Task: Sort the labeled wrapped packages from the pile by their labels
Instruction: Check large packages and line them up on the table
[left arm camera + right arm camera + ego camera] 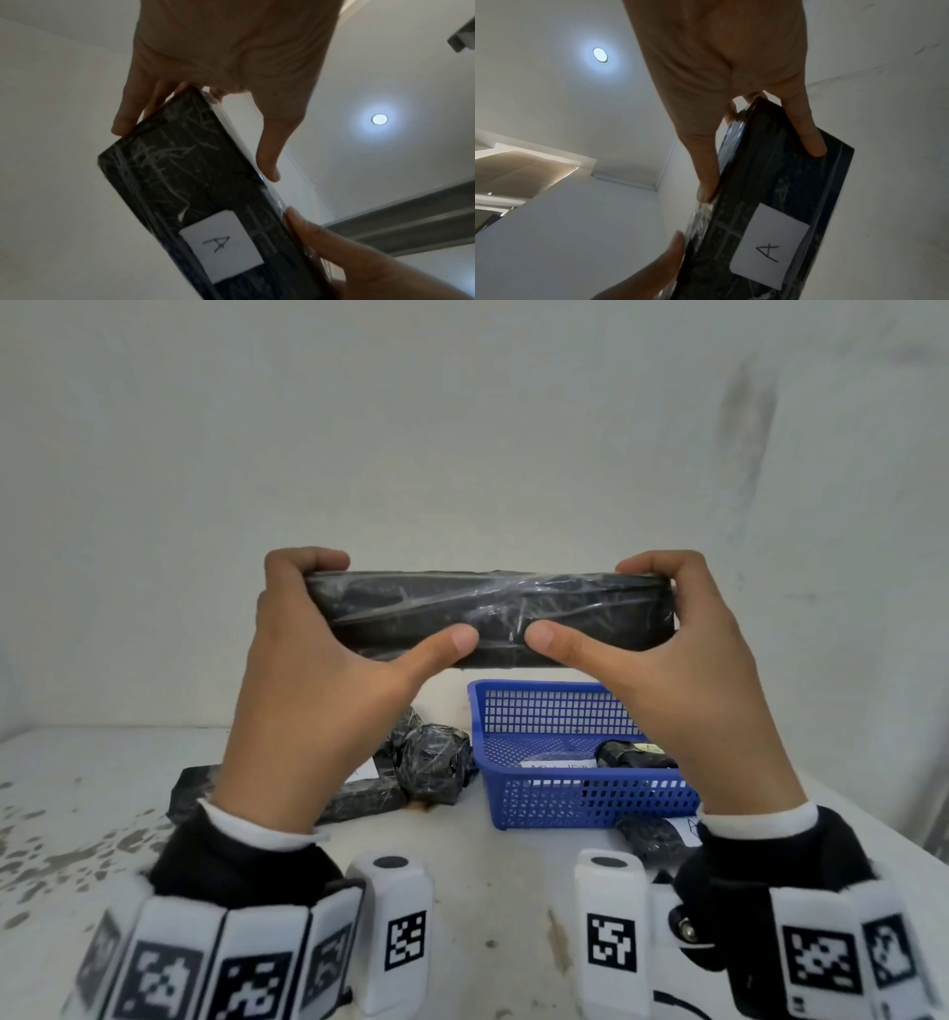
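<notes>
Both hands hold a long flat black wrapped package (488, 616) up in the air above the table. My left hand (318, 654) grips its left end and my right hand (667, 649) grips its right end, thumbs pressed on the near face. The wrist views show the package's (185, 182) far side (782, 182) with a white label (222, 246) reading "A" (770, 251). A pile of black wrapped packages (400, 767) lies on the table below my left hand. A blue basket (575, 809) to the right holds one black package (634, 755) and a paper label (557, 765).
Another black package with a white label (657, 837) lies on the table in front of the basket, beside my right wrist. The white table (77, 814) has worn dark speckles at the left. A plain wall (462, 428) stands behind.
</notes>
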